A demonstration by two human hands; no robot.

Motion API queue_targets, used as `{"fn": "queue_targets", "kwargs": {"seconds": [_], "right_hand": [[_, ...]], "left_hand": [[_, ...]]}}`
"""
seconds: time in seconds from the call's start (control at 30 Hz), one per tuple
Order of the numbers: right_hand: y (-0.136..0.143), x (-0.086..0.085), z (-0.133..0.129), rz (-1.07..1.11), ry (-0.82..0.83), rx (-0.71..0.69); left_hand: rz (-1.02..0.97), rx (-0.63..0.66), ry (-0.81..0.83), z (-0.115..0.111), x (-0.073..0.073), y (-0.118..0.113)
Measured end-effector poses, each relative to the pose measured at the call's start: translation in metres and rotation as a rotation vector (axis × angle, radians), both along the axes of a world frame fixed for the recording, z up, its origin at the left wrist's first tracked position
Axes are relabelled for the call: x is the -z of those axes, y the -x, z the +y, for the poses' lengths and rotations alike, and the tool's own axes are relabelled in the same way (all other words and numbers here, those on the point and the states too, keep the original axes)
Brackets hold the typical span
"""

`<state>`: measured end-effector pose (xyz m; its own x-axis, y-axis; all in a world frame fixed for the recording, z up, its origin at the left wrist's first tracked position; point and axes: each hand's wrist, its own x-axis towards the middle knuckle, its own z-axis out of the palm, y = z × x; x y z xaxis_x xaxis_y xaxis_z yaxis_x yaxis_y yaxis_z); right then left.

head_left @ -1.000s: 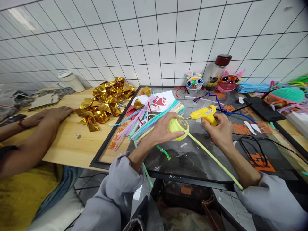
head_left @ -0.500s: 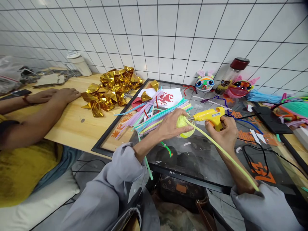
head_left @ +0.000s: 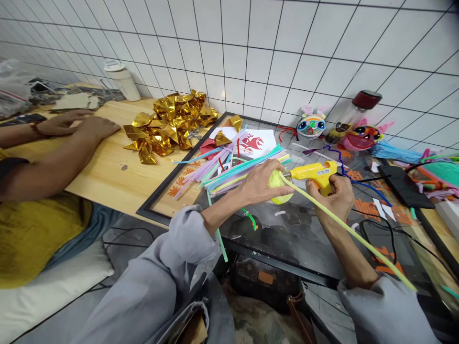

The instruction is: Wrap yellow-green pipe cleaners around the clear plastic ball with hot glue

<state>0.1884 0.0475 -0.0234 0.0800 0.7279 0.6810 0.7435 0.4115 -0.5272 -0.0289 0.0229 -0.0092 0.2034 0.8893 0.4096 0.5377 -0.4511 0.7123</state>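
Note:
My left hand is closed around a small round piece wound with yellow pipe cleaner. A long loose end of that yellow pipe cleaner stretches down to the right, over my right forearm. In my right hand is a yellow hot glue gun, gripped by its handle. Its nozzle points left and meets the yellow piece, though whether glue is coming out cannot be seen. Behind my left hand lies a bundle of pastel pipe cleaners. A short green twisted piece rests just below that hand.
Gold foil pieces are heaped at the left, near another person's hands. Two decorated animal faces and a lidded bottle stand by the tiled wall. A phone and black cable lie to the right.
The view has shifted slightly. The yellow pipe cleaner's loose end reaches farther right. Both hands keep their hold, with the glue gun's nozzle still at the yellow piece.

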Motion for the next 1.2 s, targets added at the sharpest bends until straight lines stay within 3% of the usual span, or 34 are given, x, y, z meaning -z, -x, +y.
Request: {"fn": "queue_targets", "kwargs": {"seconds": [0.6,1.2], "right_hand": [[0.002,0.0,-0.001,0.062,0.029,-0.007],[0.012,0.006,-0.002,0.044,-0.098,0.002]], "left_hand": [[-0.076,0.016,0.001,-0.001,0.001,0.002],[-0.113,0.001,0.016,-0.005,0.005,0.017]]}}
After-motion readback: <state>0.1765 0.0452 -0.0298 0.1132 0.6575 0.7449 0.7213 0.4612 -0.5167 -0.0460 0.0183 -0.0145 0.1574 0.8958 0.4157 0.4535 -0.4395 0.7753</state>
